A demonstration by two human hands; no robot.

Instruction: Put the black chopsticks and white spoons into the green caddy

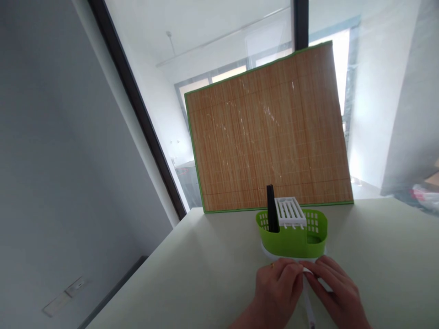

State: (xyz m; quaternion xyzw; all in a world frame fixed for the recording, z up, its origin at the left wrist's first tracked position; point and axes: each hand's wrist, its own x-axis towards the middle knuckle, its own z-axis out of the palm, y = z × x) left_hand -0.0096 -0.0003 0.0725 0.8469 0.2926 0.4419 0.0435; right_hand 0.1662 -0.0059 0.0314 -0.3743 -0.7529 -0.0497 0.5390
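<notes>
My left hand (pixel 278 288) is closed, with a ring on one finger, and its fingertips meet those of my right hand (pixel 334 288). Between the two hands they pinch a slim white strip (pixel 308 304), whose lower end hangs toward me and looks dark at the tip. Its exact kind is unclear, and the fingers cover its upper part. Another white piece shows under my right fingers. Just beyond the hands stands a green utensil basket (pixel 291 243) on a white base. Black chopsticks (pixel 271 208) stand upright in its left part, and a white slatted rack with hooks (pixel 291 212) spans its middle.
The basket stands on a pale table (pixel 206 256). Behind it, a bamboo mat (pixel 267 132) with green edging leans upright against a glass window. A grey wall (pixel 51 160) with a socket (pixel 76 286) rises to the left.
</notes>
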